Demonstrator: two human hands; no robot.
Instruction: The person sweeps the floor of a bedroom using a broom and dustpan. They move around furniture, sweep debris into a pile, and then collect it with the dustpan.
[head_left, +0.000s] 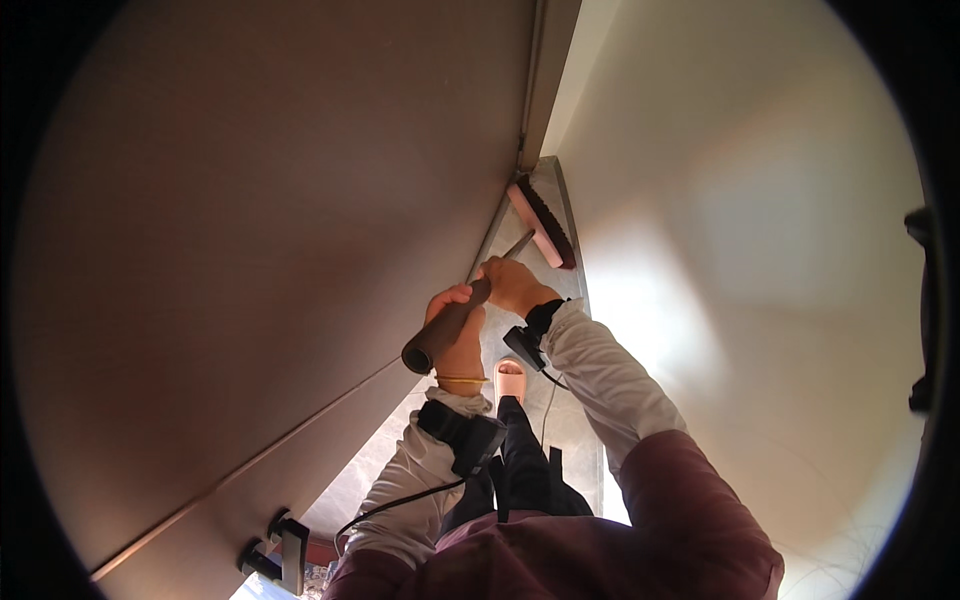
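A broom handle (442, 334) with a thick brown tubular end slants from the lower left toward the floor. My left hand (459, 326) is wrapped around this thick part, near its open end. Just beyond it, my right hand (517, 285) grips the handle lower down, toward the head. The pink broom head (535, 225) with dark bristles (547, 214) lies in the narrow corner between the door and the wall, its bristles turned toward the wall.
A large brown door (262, 225) with a black lever handle (292, 551) stands on the left. A pale wall (735, 262) rises on the right. Grey tile floor (566, 420) lies between them, with a foot in a pink slipper (511, 381). Thin cables hang from both wrist devices.
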